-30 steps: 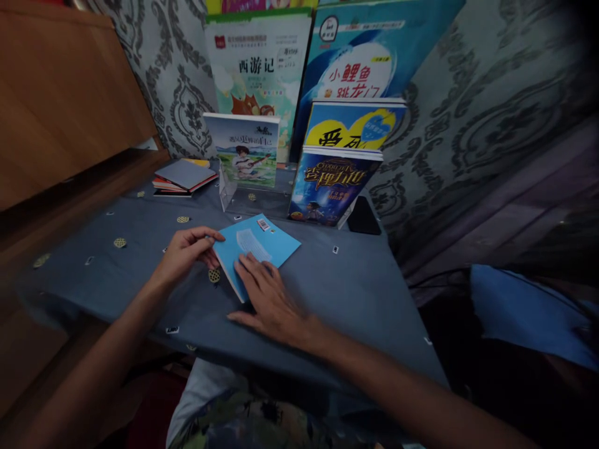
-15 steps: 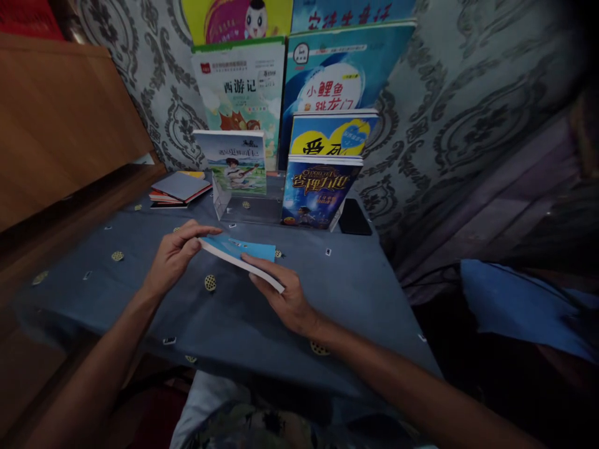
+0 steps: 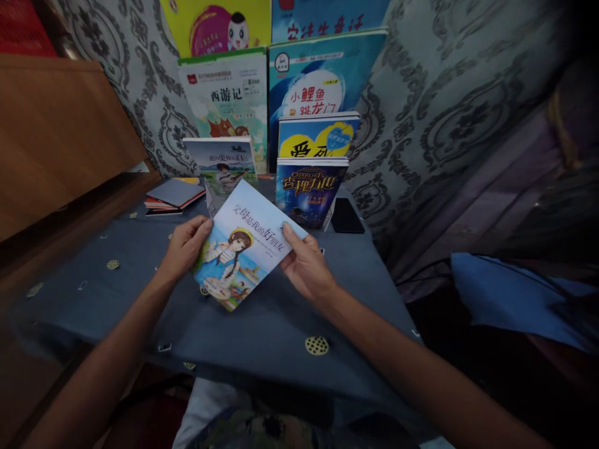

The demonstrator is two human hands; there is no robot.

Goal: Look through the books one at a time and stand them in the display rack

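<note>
- Pale-blue paper cover, a girl drawn on it: the thin book is held face up and tilted, clear above the cloth-covered table, in front of the display stand; its lower corner hangs nearest the cloth
- left hand pinches the book's left edge, thumb on the cover and the other fingers curled behind it; right hand clamps the right edge, thumb on the cover near the title, fingers underneath
- behind it stand a dark starry book and a pale book with a seated figure on it, both propped upright; a yellow-and-blue book rises behind the dark one, and larger covers lean on the patterned wall hanging
- a low stack of flat books lies at the far left of the table; a black phone-like slab lies right of the dark book
- judged risks: the book is thin and gripped only at two edges, so loosening either pinch could let it sag or slip onto the cloth; pushing it forward carelessly could knock the upright books, which look lightly propped, and tip them; the low corner could snag the loose cloth and drag it
</note>
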